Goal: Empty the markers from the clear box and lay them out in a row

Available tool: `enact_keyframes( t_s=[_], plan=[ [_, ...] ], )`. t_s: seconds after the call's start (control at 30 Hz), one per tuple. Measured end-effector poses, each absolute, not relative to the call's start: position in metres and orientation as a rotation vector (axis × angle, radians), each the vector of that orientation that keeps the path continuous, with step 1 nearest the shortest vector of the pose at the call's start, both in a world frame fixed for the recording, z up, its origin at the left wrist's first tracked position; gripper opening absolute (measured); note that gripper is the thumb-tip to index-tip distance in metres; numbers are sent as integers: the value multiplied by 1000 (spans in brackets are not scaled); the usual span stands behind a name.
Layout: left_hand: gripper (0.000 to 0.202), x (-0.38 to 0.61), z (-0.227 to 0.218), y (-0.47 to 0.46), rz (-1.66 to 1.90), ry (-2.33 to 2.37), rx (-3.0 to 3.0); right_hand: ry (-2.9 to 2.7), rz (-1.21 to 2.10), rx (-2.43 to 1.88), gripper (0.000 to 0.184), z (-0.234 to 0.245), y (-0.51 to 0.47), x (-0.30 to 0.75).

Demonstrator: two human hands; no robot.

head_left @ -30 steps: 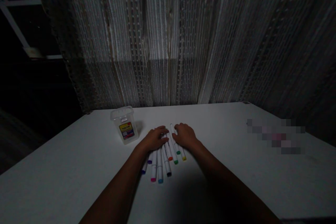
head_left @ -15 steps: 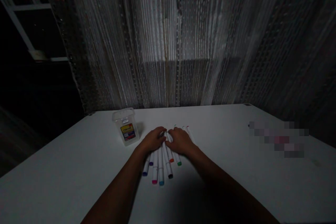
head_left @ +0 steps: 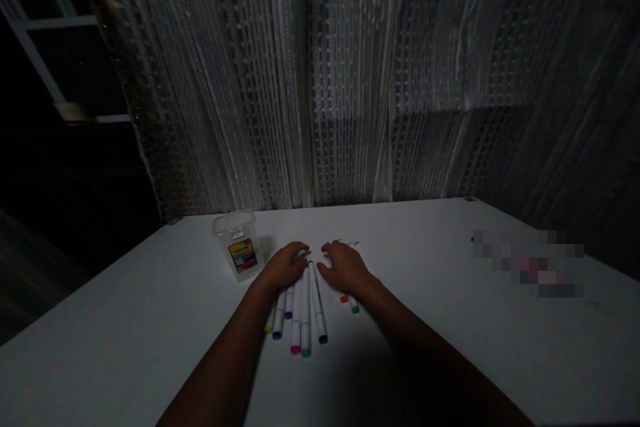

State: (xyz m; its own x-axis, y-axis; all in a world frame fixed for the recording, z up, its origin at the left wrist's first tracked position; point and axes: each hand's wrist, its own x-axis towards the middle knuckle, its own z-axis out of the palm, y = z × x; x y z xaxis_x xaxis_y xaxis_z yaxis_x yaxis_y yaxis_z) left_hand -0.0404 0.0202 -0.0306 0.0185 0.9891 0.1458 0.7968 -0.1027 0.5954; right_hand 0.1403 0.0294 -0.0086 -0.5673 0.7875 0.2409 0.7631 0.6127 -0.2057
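White markers with coloured ends lie fanned out on the white table [head_left: 425, 340]. My left hand [head_left: 287, 265] rests over the left group, its thumb and fingers apart. From beneath it stick out a pink-ended marker [head_left: 296, 330], a light blue-ended marker [head_left: 306, 327] and others with dark blue, purple and yellow ends. A black-ended marker [head_left: 319, 310] lies between the hands. My right hand [head_left: 345, 268], fingers spread and curved, covers part of an orange-ended marker [head_left: 344, 297] and a green-ended marker [head_left: 355, 308]. More markers [head_left: 364, 255] show behind that hand.
Left of my left hand stands a clear plastic container [head_left: 239, 247] with a yellow and dark label. A blurred-out patch [head_left: 530, 263] covers something at the table's right side. Striped curtains [head_left: 320, 80] hang behind the far edge. The room is dim.
My hands have moved apart, opening a gap between them. The orange-ended and green-ended markers have shifted right with my right hand. A yellow end now shows at the left.
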Motion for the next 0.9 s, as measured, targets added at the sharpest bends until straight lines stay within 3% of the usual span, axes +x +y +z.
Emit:
enact_keyframes(
  t_s=[0.2, 0.67, 0.9],
  plan=[
    [38, -42, -34, 23, 735, 1832, 1941, -2677, 148, -1012, 47, -14, 9, 123],
    [40, -54, -34, 23, 760, 1909, 1876, -2623, -19, -1238, 33, -13, 24, 133],
    [39, -58, -36, 27, 751, 1981, 1825, -2758, 123, -718, 32, -9, 6, 122]
  ],
)
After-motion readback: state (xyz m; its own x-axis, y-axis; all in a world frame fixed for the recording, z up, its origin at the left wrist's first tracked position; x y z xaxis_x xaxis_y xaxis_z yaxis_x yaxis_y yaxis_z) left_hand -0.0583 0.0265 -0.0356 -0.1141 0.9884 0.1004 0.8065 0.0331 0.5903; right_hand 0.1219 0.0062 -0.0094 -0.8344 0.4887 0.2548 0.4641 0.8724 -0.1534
